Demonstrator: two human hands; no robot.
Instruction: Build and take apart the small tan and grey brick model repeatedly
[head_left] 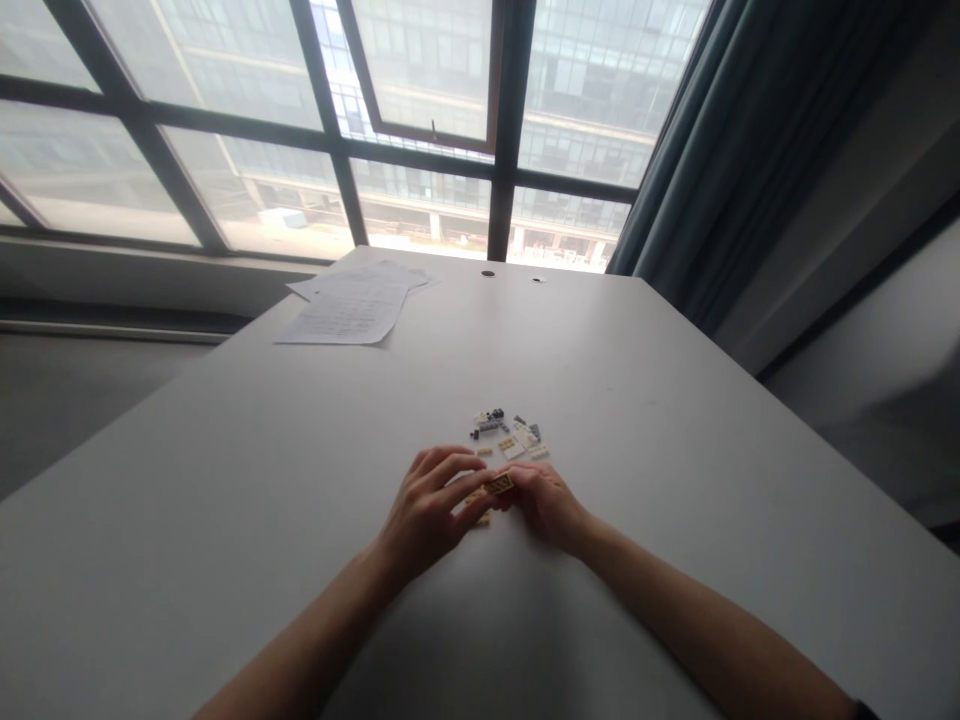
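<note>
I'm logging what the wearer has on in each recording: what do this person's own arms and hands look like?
Each grip is an ungloved human hand. The left hand leads to a bare left forearm; no sleeve shows there. The right hand leads to a bare right forearm, with a dark sleeve edge at the picture's bottom-right. No watch is visible.

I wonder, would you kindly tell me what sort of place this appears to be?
Probably an office or meeting room: a large white table with printed papers stands by framed windows, through which a big glass-fronted building shows.
</note>
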